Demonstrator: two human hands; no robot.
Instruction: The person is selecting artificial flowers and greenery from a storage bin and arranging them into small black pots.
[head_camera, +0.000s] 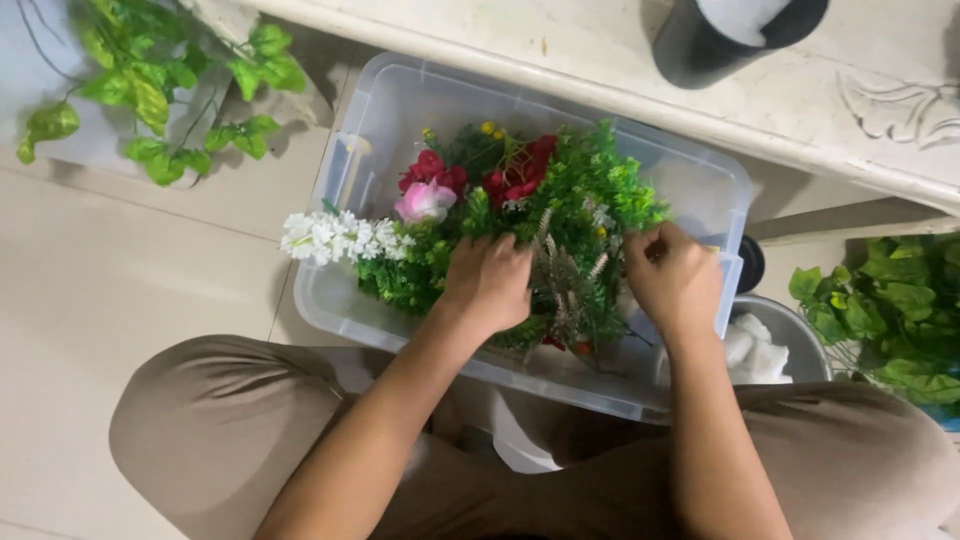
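Head view, looking down past bent knees in tan trousers onto a pale tiled floor (120, 270). Far left: a trailing green leafy vine (160, 90) lies on the tiles, well apart from the bin. Centre: a clear plastic storage bin (390, 110), rectangular with rounded corners and no lid, stands on the floor with its far edge under the rim of a cream worktop (600, 50). Inside it lies a heap of artificial flowers (560, 190): a white blossom spray (335, 236) overhangs the left rim, a pink bloom (425, 200) and dark red blooms sit beside it, and green fern-like sprigs fill the middle. Left hand (488, 283): palm down on the greenery, fingers curled into it; whether the grip has closed on a stem cannot be told. Right hand (675, 275): fingers bent at the bin's right end, grip on a sprig likewise not discernible. Upper right: a black cylindrical container (700, 45) on the worktop. Right of the bin: a grey bowl (790, 320) holding white material, then a second leafy plant (900, 310). Open floor lies to the bin's left
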